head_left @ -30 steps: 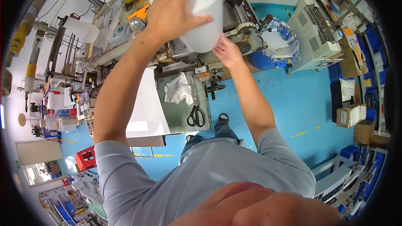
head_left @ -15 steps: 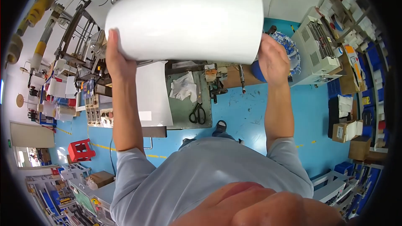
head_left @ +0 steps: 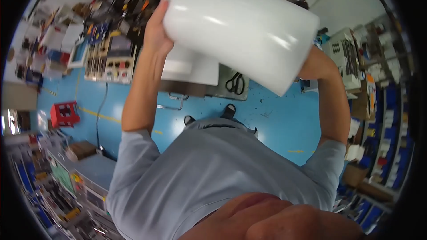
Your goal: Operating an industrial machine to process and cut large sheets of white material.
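Note:
A large, glossy white roll [head_left: 240, 26], seemingly of sheet or film, is held up in front of me. It slants, its right end lower and nearer to me than its left. My left hand [head_left: 158, 33] grips the left end, thumb on the near face and fingers hidden behind. At the right end, my right hand [head_left: 316, 63] is wrapped around the far side, its fingers mostly hidden by the roll. Below the roll, a white sheet [head_left: 195, 69] lies on the bench next to black-handled scissors [head_left: 235, 83], their blades covered by the roll.
A control panel [head_left: 111, 58] with knobs stands left of the sheet. A red plastic stool [head_left: 64, 114] is on the blue floor [head_left: 275, 120] at left. A beige machine [head_left: 340, 58] and shelves with blue bins [head_left: 391, 120] line the right.
The roll has tilted, its right end swinging down and toward me. My right hand has gone further behind that end. The view has shifted, with bench and stool now higher in the picture.

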`<action>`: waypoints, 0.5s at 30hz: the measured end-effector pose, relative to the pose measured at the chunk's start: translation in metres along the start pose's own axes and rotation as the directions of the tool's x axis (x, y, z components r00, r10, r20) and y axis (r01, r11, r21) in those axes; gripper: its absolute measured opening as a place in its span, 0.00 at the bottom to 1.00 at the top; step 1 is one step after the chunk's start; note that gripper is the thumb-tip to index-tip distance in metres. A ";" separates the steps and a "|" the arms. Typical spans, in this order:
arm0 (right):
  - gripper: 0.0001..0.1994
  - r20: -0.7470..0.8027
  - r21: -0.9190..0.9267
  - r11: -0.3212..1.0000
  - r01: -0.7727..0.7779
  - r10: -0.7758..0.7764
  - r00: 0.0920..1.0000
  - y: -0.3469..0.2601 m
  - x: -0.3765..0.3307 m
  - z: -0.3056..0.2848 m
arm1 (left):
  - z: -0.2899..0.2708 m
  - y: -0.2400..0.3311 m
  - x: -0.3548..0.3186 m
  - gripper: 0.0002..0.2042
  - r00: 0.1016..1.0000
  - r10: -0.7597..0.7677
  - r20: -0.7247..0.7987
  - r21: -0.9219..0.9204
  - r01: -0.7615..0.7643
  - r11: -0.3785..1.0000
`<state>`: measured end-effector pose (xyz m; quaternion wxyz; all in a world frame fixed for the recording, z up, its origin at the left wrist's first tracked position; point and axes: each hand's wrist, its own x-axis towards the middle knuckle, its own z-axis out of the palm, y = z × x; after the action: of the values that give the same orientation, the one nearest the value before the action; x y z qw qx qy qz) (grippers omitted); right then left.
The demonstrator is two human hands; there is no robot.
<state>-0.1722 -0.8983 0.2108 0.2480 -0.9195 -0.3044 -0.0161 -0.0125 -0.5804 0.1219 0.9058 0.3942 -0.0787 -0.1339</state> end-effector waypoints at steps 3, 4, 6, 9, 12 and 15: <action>0.16 -0.134 -0.088 0.993 -0.077 0.065 0.989 -0.009 0.011 0.044 | -0.010 0.034 -0.003 0.22 0.989 -0.142 0.052 0.193 0.129 0.973; 0.16 -0.179 -0.106 0.987 -0.118 0.098 0.979 -0.014 0.012 0.062 | -0.010 0.045 0.000 0.25 0.970 -0.234 0.069 0.210 0.215 0.954; 0.16 -0.286 -0.140 0.969 -0.203 0.157 0.945 -0.021 0.014 0.099 | -0.007 0.069 0.002 0.25 0.870 -0.377 0.319 0.293 0.287 0.912; 0.16 -0.418 -0.157 0.930 -0.332 0.242 0.876 -0.031 0.012 0.145 | 0.001 0.096 0.003 0.26 0.668 -0.540 0.512 0.470 0.308 0.827; 0.16 -0.496 -0.149 0.894 -0.422 0.301 0.814 -0.039 0.008 0.176 | -0.007 0.109 0.001 0.25 0.659 -0.473 0.585 0.518 0.145 0.843; 0.16 -0.540 -0.140 0.866 -0.480 0.340 0.770 -0.042 0.005 0.193 | -0.026 0.089 -0.012 0.24 0.843 0.100 0.529 0.274 -0.282 0.920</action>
<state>-0.2161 -0.7763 0.0611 0.1875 -0.9526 -0.0147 -0.2390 -0.0012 -0.5008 0.1694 0.7799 0.4861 -0.3742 -0.1243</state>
